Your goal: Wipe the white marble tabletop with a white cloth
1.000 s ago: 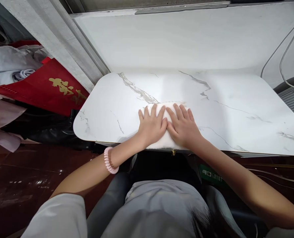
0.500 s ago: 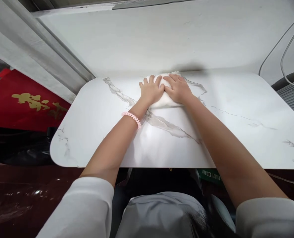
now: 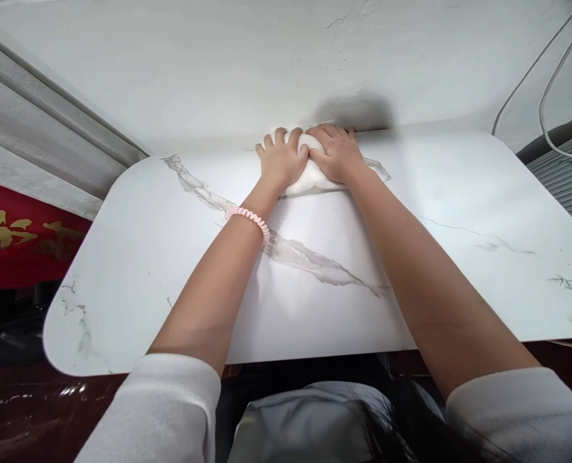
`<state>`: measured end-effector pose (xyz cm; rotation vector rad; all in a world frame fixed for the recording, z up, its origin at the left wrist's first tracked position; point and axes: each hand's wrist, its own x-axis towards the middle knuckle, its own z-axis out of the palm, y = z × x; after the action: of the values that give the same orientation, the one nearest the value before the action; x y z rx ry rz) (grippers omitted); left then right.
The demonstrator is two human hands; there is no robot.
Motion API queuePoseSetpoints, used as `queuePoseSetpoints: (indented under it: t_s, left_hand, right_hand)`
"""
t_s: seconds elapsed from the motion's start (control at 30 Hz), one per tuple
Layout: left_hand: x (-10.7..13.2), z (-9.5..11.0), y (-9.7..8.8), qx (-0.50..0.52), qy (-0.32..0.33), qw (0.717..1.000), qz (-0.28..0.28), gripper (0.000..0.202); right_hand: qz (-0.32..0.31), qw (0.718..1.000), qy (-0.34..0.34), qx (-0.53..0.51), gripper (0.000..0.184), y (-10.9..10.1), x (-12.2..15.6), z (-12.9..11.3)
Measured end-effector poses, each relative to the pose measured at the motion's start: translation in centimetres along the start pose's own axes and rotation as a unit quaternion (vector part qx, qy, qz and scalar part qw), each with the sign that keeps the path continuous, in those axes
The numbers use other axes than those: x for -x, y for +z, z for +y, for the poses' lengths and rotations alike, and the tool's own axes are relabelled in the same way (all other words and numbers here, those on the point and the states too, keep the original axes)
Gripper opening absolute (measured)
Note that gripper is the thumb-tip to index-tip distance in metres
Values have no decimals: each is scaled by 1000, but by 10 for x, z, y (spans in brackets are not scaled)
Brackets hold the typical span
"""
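A soft white bundle [image 3: 310,183], its exact kind hard to tell, lies at the back of the white marbled table [image 3: 315,321], close against the wall. My left hand [image 3: 282,161] presses on its left part from above, fingers spread and bent over the top. On its right part rests my right hand [image 3: 337,153], fingers lying over the top and far side, tips partly hidden. The two thumbs nearly meet over the middle of the bundle. A pink coiled band [image 3: 250,217] circles my left wrist.
Behind the table rises a white wall [image 3: 209,71]. Grey cables [image 3: 546,116] hang at the right, near a ribbed grey unit [image 3: 568,186]. A pale curtain-like panel [image 3: 49,135] and a red item with gold lettering [image 3: 20,238] stand at the left.
The view has shifted, so the table looks nearer and extends lower. Both hands stay on the white bundle, with the right fingers bent slightly further over its far side.
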<state>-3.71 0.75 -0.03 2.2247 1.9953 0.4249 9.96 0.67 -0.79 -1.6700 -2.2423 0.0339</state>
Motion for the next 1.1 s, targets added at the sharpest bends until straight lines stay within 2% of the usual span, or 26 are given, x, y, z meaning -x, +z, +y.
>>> queuePoseSetpoints:
  t_s: [0.17, 0.37, 0.63, 0.83, 0.97, 1.1]
  left_hand:
    - [19, 6, 0, -8, 2, 1000, 8, 55]
    - [67, 25, -4, -11, 13, 1000, 1, 56]
    - [165, 50, -13, -3, 52, 998, -26, 56]
    - [225, 69, -19, -13, 127, 990, -66, 61]
    - [242, 80, -19, -8, 146, 986, -86, 65]
    - [238, 89, -18, 1, 154, 984, -94, 64]
  right_hand:
    - [-31, 999, -4, -18, 54, -6, 16, 0]
    - [-45, 999, -4, -21, 56, -13, 60, 5]
    - [-64, 997, 31, 35, 56, -43, 171, -20]
    - [-54, 996, 37, 54, 58, -61, 247, -33]
    - [-32, 998, 20, 58, 58, -67, 275, -29]
    - [-24, 999, 8, 46, 58, -70, 276, -16]
